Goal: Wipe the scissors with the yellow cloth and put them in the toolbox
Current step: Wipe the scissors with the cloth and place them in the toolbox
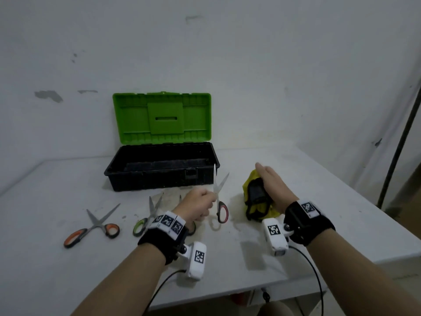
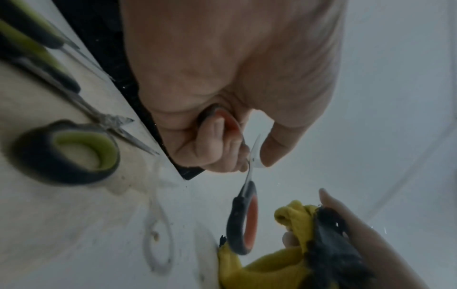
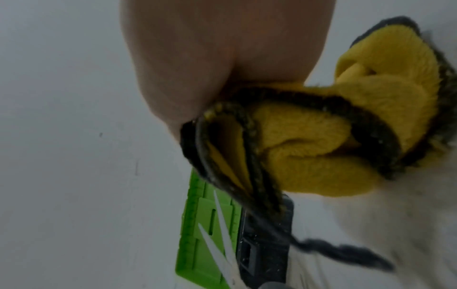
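My left hand [image 1: 206,206] grips a pair of red-and-black-handled scissors [image 1: 220,202] by one handle loop. The scissors hang upright above the table with their blades spread, tips up. In the left wrist view my fingers [image 2: 222,148] curl through one loop while the other loop of the scissors [image 2: 245,221] dangles free. Just to the right, my right hand [image 1: 265,179] holds a bunched yellow cloth [image 1: 256,204] with a dark border, fingers laid over it. The cloth [image 3: 321,148] fills the right wrist view. The toolbox [image 1: 145,179] stands open behind.
The toolbox has a black base and an upright green lid [image 1: 161,115], against the back wall. Orange-handled scissors [image 1: 91,226] and green-handled scissors [image 1: 145,217] lie on the white table [image 1: 227,258] to the left. The table's right edge is near the right arm.
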{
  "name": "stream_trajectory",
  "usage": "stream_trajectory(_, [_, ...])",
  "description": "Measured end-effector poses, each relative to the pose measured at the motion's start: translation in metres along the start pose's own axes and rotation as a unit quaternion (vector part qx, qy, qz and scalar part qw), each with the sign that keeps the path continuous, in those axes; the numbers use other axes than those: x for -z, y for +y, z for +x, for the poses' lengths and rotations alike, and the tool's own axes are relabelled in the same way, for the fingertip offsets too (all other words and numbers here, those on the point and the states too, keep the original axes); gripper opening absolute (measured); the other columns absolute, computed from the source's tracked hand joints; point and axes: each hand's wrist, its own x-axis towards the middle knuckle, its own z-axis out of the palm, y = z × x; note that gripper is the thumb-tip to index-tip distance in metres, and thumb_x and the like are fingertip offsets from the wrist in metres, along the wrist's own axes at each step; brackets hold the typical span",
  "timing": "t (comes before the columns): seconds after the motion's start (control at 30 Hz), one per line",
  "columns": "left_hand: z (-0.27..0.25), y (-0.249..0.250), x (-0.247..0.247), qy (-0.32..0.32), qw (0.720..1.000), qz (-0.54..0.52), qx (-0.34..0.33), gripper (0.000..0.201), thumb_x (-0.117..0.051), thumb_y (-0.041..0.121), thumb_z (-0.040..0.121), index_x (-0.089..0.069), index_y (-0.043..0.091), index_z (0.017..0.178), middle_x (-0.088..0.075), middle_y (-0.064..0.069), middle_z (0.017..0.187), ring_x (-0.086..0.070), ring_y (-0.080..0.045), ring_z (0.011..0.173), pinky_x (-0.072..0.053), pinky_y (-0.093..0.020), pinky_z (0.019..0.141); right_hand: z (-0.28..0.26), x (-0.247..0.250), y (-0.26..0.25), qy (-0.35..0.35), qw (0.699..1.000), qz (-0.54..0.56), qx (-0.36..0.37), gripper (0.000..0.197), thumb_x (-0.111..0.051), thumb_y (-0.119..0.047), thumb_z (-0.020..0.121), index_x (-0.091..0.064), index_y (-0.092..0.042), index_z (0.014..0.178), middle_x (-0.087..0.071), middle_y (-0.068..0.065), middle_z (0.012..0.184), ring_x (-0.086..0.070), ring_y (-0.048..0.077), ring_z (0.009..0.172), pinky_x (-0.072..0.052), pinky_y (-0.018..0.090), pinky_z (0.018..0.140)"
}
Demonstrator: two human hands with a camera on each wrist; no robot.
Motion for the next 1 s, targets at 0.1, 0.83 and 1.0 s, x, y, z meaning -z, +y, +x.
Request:
stream_trajectory(0.1, [-0.002,-0.008,0.007,0.009,0.999,-0.012,-0.034,0.018,-0.063,0.028,0.095,-0.062,0.016,0.082,-0.049,0.003,0.066,-0.038,-0.009,0.048,-0.029,-0.025,0.047,-0.012,-0.004,0.008,-0.1,0.994,0.034,-0.022,0.026,-0.069,-0.017,0.089,-0.057,-0.001,0.106,-0.065,0.02,0.099,-0.067,0.029,0.086,-0.056,0.038,0.076])
stream_trajectory(0.83, [0.002,-0.011,-0.001,0.004,0.992,0.063,-0.112,0.023,-0.065,0.035,0.094,-0.067,0.019,0.078,-0.049,0.003,0.061,-0.039,-0.012,0.049,-0.032,-0.024,0.048,-0.035,-0.041,-0.018,-0.038,0.917,-0.268,0.294,0.021,-0.071,-0.019,0.085,-0.065,-0.025,0.105,-0.065,-0.013,0.095,-0.06,-0.001,0.081,-0.045,0.011,0.073])
stream_trajectory(1.0, [0.005,-0.017,-0.001,0.017,0.984,0.108,-0.139,0.033,-0.067,0.032,0.092,-0.055,0.024,0.063,-0.044,0.008,0.055,-0.037,-0.009,0.048,-0.029,-0.028,0.052,-0.033,-0.05,-0.004,-0.052,0.882,-0.314,0.348,0.024,-0.07,-0.014,0.087,-0.072,-0.019,0.111,-0.063,-0.002,0.098,-0.061,0.012,0.087,-0.051,0.02,0.081])
